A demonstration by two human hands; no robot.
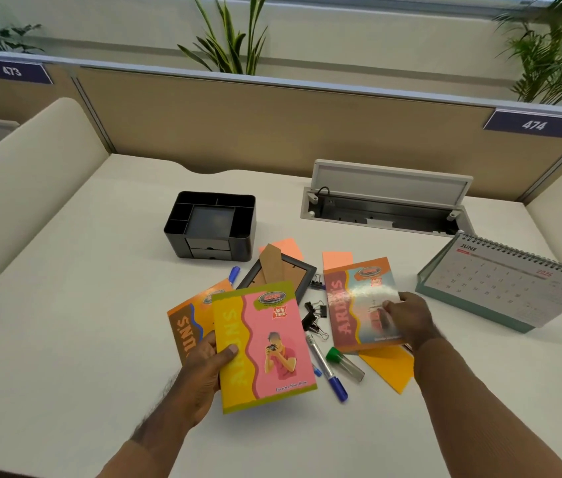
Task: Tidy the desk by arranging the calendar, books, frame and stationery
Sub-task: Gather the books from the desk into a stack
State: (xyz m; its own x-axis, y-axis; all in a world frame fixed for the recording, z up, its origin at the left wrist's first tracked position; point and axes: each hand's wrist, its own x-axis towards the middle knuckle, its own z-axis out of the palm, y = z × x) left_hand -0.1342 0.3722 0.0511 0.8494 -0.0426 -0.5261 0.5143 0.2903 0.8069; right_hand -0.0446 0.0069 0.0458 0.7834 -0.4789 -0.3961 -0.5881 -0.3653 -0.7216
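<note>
My left hand (200, 370) grips a yellow and pink exercise book (265, 343) by its left edge, held above an orange book (190, 319) that lies on the desk. My right hand (410, 319) holds a red and blue exercise book (359, 298) by its right edge. A dark picture frame (290, 270) lies face down behind the books, its cardboard stand showing. A desk calendar (511, 284) open at June stands at the right. Between the books lie black binder clips (316, 317), a blue pen (328, 370) and a green-capped tube (345, 363).
A black desk organiser (210, 229) with compartments and drawers stands behind the frame. An open cable tray (386, 205) is set into the white desk (65, 322) at the back right. Orange and yellow paper sheets (390, 370) lie under the items. A tan partition runs along the back.
</note>
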